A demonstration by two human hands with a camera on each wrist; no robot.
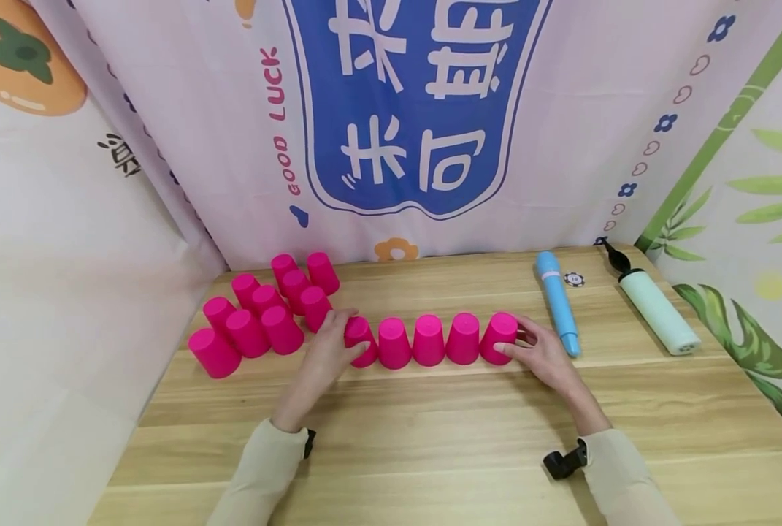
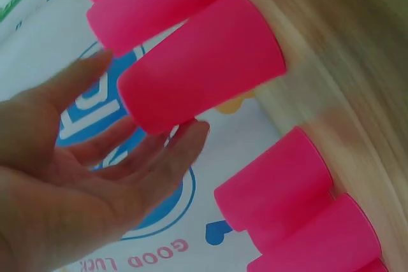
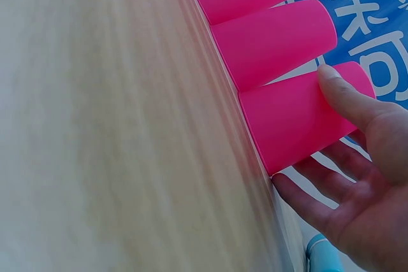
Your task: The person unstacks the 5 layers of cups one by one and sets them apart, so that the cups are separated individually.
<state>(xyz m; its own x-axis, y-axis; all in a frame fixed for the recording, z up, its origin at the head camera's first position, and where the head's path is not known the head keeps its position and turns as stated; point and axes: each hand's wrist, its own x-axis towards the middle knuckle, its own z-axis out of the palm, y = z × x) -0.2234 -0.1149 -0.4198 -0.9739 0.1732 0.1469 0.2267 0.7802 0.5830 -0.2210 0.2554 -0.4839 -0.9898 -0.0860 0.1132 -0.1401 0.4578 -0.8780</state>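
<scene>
Five upside-down pink cups stand side by side in a row on the table, with a middle cup (image 1: 428, 340) between its neighbours. At the row's left end, my left hand (image 1: 328, 351) reaches around the end cup (image 2: 204, 62). Its fingers touch the cup's outer side, and the left wrist view shows the thumb apart from it. My right hand (image 1: 540, 356) holds the cup at the right end (image 3: 299, 116), thumb on its near face and fingers around the outer side. Some fingertips are hidden behind the cups.
Several more upside-down pink cups (image 1: 247, 332) stand in a cluster at the left. To the right lie a blue microphone-shaped item (image 1: 559, 303), a small round chip (image 1: 574, 279) and a pale green hand pump (image 1: 658, 310). A printed cloth (image 1: 233, 183) hangs behind the wooden table (image 1: 417, 453).
</scene>
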